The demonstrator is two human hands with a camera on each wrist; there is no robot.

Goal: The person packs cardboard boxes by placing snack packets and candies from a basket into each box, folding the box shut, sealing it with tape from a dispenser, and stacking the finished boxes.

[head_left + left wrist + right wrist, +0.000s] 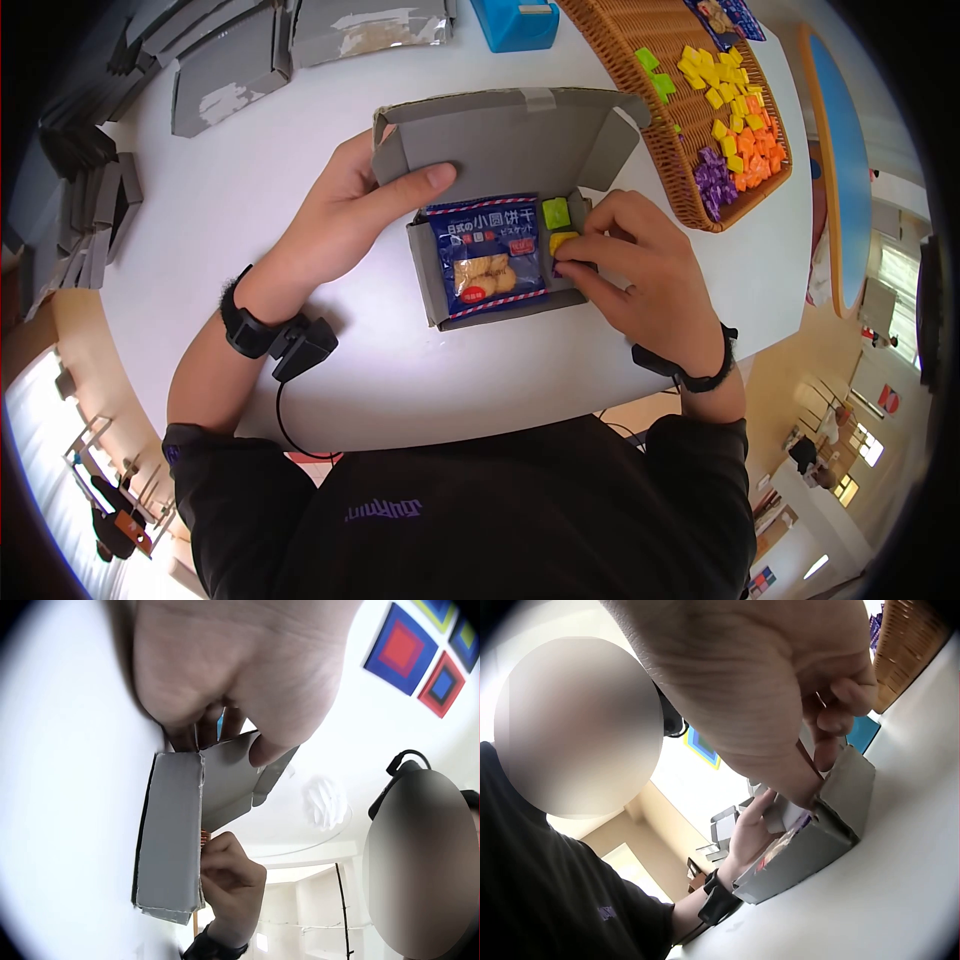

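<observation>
A grey cardboard box [428, 275] lies with its lid [490, 130] raised. Inside is a blue packet of round biscuits [487, 255], and in the narrow space to its right are a green wrapped candy [556, 213] and a yellow one [562, 242]. My left hand [345, 215] holds the lid at its left side, thumb on the inner face and the other fingers behind. My right hand [640, 265] reaches into the right end of the box, fingers curled, pinching a purple wrapped candy [557, 271] mostly hidden by the fingertips, right beside the yellow one.
Beyond the box to the right stands a wicker basket [650, 120] with green, yellow, orange and purple candies and a blue packet. At the table's far side is a blue tape dispenser [515, 22]. Several grey boxes [230, 75] lie at the far left of the white table [230, 170].
</observation>
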